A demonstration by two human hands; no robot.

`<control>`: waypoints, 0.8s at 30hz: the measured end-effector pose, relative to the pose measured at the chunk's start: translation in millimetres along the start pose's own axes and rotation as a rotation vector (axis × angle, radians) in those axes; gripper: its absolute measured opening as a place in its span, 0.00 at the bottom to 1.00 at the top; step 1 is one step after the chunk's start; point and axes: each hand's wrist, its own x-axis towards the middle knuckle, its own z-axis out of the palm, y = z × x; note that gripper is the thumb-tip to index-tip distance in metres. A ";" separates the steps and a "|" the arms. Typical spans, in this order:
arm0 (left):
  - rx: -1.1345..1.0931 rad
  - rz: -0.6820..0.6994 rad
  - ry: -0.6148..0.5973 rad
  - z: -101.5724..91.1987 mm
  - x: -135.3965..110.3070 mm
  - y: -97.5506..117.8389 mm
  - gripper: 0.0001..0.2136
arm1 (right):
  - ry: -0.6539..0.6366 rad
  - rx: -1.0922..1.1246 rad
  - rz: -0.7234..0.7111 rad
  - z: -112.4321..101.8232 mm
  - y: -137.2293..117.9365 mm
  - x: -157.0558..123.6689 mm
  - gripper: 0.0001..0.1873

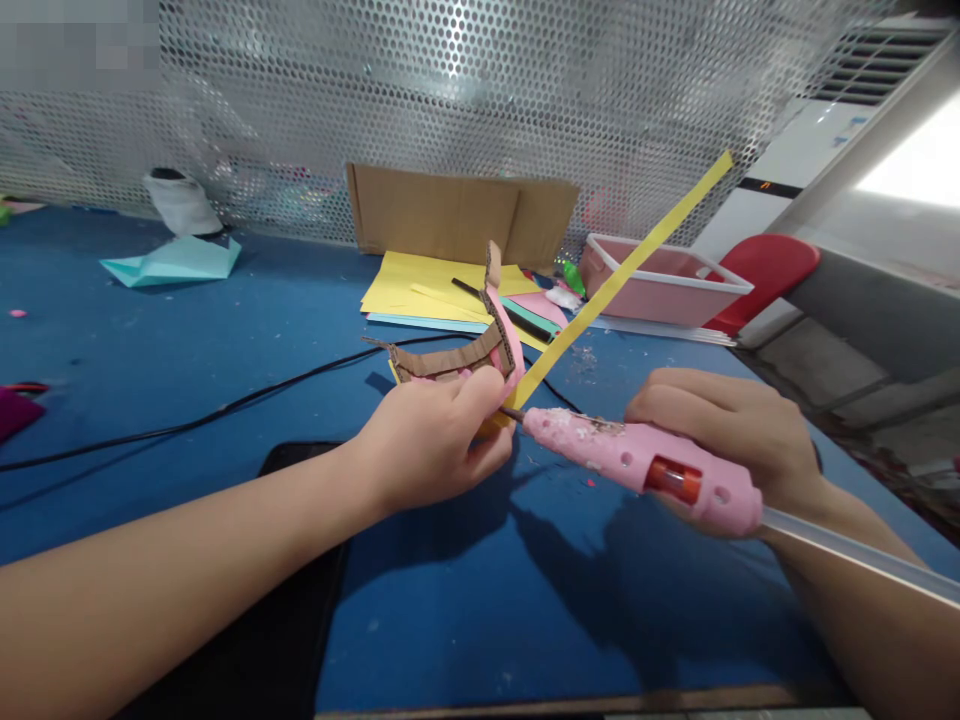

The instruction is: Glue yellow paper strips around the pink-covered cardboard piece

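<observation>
The left hand [442, 440] is clamped on the curved cardboard [450, 358], which it holds over the middle of the bench [465, 630], between the near and far edges. The right hand [727, 425] is wrapped round the glue gun [592, 450], a glue stick [855, 550] jutting from its back end.

The work looks part done. The cardboard is already shaped, and a pink strip [511, 335] follows one curved side. The yellow strip [630, 270] has its lower end at the left hand's fingertips, while its long upper part rises free toward the bench's far right corner, so most of it seems left unfixed. The gun's nozzle is at that lower end; whether it touches, or any glue is out, I cannot tell.

Toward the far edge lie yellow paper [390, 285] and, farther right, a basket [660, 300].
</observation>
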 end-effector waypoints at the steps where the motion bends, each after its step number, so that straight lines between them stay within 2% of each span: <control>1: -0.002 0.001 0.003 0.2 -0.1 0.0 0.06 | 0.008 0.000 -0.004 -0.4 -0.1 0.1 0.01; 24: -0.016 -0.015 -0.024 -1.2 -0.1 0.3 0.06 | 0.079 -0.108 -0.022 -4.6 -1.0 5.9 0.06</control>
